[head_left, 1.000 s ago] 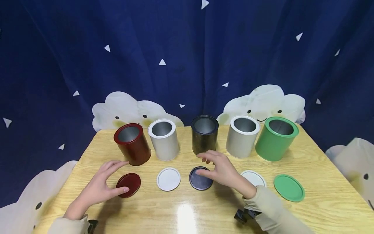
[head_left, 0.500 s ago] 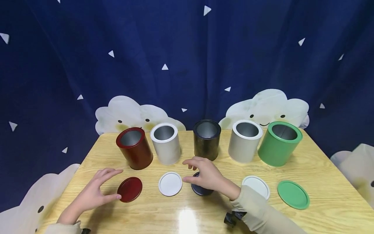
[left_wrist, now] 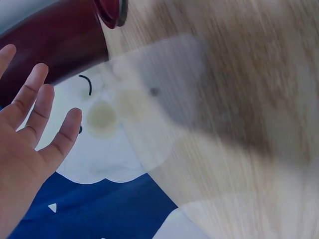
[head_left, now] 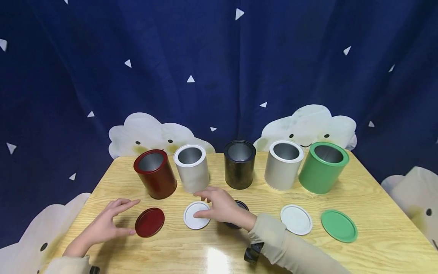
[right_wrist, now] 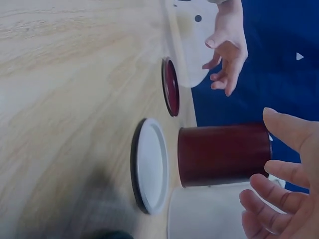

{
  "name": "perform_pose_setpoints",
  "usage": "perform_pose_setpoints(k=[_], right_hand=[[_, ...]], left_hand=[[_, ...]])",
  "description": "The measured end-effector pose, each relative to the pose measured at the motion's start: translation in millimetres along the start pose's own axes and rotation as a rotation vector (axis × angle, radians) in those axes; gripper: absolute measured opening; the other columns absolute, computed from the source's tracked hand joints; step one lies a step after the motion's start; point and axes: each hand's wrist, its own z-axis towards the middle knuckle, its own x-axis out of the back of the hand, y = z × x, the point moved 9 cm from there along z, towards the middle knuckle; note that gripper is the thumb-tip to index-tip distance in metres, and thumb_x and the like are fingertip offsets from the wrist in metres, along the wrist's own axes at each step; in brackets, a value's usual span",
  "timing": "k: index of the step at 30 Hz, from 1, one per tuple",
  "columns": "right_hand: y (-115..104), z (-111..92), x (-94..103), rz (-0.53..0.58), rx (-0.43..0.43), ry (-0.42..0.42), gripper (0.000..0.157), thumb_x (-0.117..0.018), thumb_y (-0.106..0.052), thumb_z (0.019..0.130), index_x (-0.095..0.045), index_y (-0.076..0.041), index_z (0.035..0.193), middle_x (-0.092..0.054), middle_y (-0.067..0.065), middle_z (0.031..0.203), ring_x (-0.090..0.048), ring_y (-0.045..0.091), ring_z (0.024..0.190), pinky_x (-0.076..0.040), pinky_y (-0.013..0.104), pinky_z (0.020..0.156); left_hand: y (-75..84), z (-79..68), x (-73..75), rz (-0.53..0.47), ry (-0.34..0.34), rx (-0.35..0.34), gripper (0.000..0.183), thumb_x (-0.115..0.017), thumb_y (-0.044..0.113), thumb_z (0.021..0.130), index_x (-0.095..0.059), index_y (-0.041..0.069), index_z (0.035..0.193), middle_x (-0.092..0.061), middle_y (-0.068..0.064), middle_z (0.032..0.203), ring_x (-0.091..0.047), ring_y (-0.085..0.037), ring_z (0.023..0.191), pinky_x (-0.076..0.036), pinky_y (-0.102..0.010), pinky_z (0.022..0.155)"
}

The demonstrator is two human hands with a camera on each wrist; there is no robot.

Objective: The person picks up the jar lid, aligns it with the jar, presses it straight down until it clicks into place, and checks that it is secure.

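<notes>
The desk (head_left: 167,253) is brightly lit from where I'm standing, white glare (head_left: 218,259) pooling nearer than the black lid (head_left: 243,206); the left wrist view's broad shadow (left_wrist: 234,94) looks blurry.

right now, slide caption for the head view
Right hand by a white lid, left hand by a red lid, five open cans behind.

Saw the dark red can (head_left: 159,180) standing upright and open-topped on the tabletop (head_left: 171,249), grey inside. Noted a round dark red lid (head_left: 149,222) lying flat in front of that can. Found a round white lid (head_left: 191,220), also flat, to the near front right of it. Spotted a white can (head_left: 194,176), upright and open, just right of it.
</notes>
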Motion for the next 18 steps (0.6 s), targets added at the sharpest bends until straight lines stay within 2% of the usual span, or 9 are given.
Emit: perform_pose_setpoints(k=[7, 11, 18], right_hand=[[-6, 12, -21.1, -0.032, -0.004, -0.022, 0.054, -0.076, -0.037, 0.072, -0.062, -0.01, 0.116, -0.062, 0.004, 0.095, -0.058, 0.015, 0.084, -0.042, 0.021, 0.066], [-7, 21, -33.8, -0.037, -0.02, -0.036, 0.056, -0.076, -0.039, 0.07, -0.062, -0.012, 0.117, -0.062, 0.005, 0.099, -0.059, 0.015, 0.088, -0.043, 0.022, 0.07], [-8, 36, -51.2, -0.029, -0.039, -0.065, 0.059, -0.077, -0.039, 0.068, -0.062, -0.012, 0.118, -0.061, 0.005, 0.098, -0.057, 0.015, 0.089, -0.041, 0.019, 0.068]], left_hand=[[-12.9, -0.5, -4.0, -0.013, -0.041, 0.044, 0.081, -0.087, 0.028, 0.054, -0.055, 0.018, 0.127, -0.055, -0.004, 0.106, -0.039, -0.007, 0.098, -0.04, -0.04, 0.073], [-18.5, -0.8, -5.6, -0.027, -0.057, 0.042, 0.082, -0.086, 0.03, 0.054, -0.054, 0.018, 0.128, -0.055, -0.007, 0.106, -0.042, -0.012, 0.097, -0.04, -0.04, 0.072], [-32.2, 0.1, -15.6, -0.124, -0.128, 0.073, 0.083, -0.085, 0.028, 0.058, -0.049, 0.015, 0.132, -0.053, -0.011, 0.108, -0.044, -0.015, 0.097, -0.041, -0.04, 0.068]])
